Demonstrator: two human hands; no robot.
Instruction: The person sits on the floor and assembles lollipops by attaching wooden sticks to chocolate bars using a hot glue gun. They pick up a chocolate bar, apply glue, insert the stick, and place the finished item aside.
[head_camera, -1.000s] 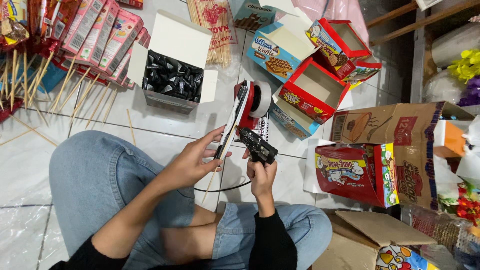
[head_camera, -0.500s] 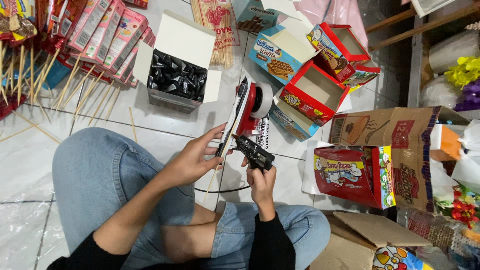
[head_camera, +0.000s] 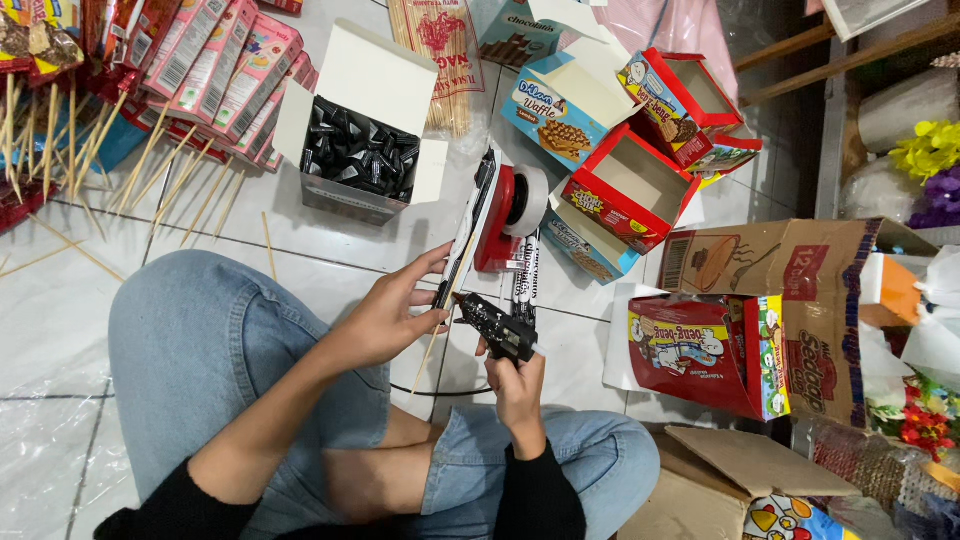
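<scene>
Two hands work together: right hand (head_camera: 517, 385) clamps a black glue gun (head_camera: 497, 327); at nine o'clock, left hand (head_camera: 392, 312) pinches a wooden skewer (head_camera: 438, 330).

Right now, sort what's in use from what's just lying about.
In use: left hand holding a thin wooden stick; right hand gripping a black glue gun.

Lying about: tape dispenser, box of black wrapped pieces, red cartons, loose skewers.

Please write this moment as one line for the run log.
left hand: holds long thin packet with wooden skewer | right hand: grips black glue gun, nozzle at packet | nearby: red tape dispenser, box of black wrapped pieces
</scene>
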